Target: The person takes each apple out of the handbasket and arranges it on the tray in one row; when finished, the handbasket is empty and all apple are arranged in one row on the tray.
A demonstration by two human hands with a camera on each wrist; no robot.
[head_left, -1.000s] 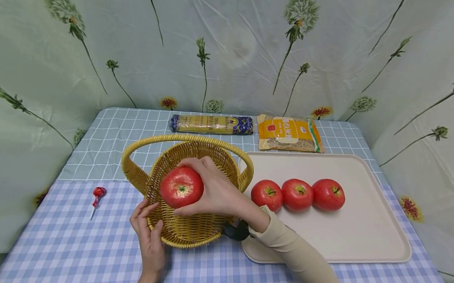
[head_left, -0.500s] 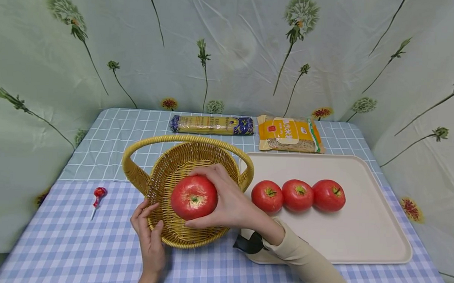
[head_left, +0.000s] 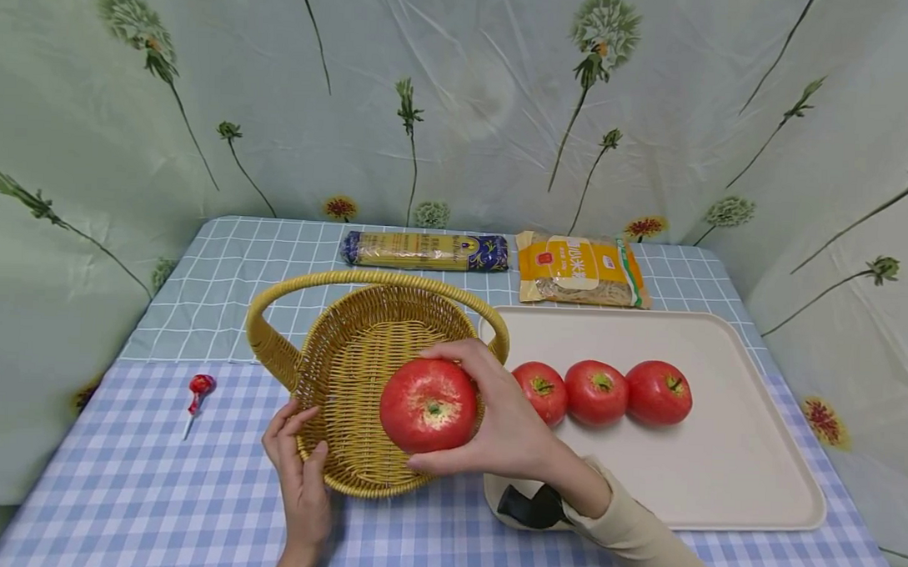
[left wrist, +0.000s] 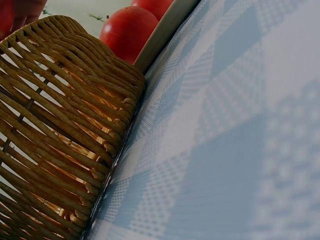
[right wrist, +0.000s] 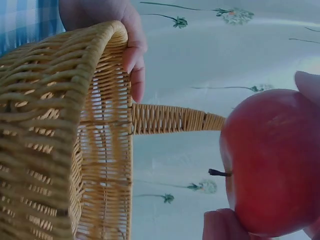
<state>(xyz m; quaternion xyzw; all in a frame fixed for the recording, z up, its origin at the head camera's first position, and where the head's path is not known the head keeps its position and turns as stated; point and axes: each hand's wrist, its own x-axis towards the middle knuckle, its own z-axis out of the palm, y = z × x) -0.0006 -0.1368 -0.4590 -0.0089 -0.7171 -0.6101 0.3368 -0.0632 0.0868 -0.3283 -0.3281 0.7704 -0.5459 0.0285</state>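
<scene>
A red apple (head_left: 429, 406) is in my right hand (head_left: 511, 423), gripped between thumb and fingers, above the right side of the yellow wicker basket (head_left: 346, 371). The right wrist view has this apple (right wrist: 275, 165) with its dark stem, well apart from the basket wall. My left hand (head_left: 302, 487) holds the basket's near-left rim, its fingers hooked over the edge. Seen from the left wrist, the woven wall (left wrist: 60, 130) fills the left side. Three more red apples (head_left: 596, 393) sit in a row on the beige tray (head_left: 741, 460); my right hand partly covers the leftmost.
At the back of the table lie a blue-and-yellow noodle pack (head_left: 425, 251) and an orange noodle bag (head_left: 582, 270). A red lollipop (head_left: 198, 394) lies on the checked cloth (head_left: 132, 472) at left. The basket handle (head_left: 379, 276) arches up over the basket.
My right hand has carried the apple rightward and slightly toward me, from the basket's left-middle to its right side. My left hand and the basket have stayed put.
</scene>
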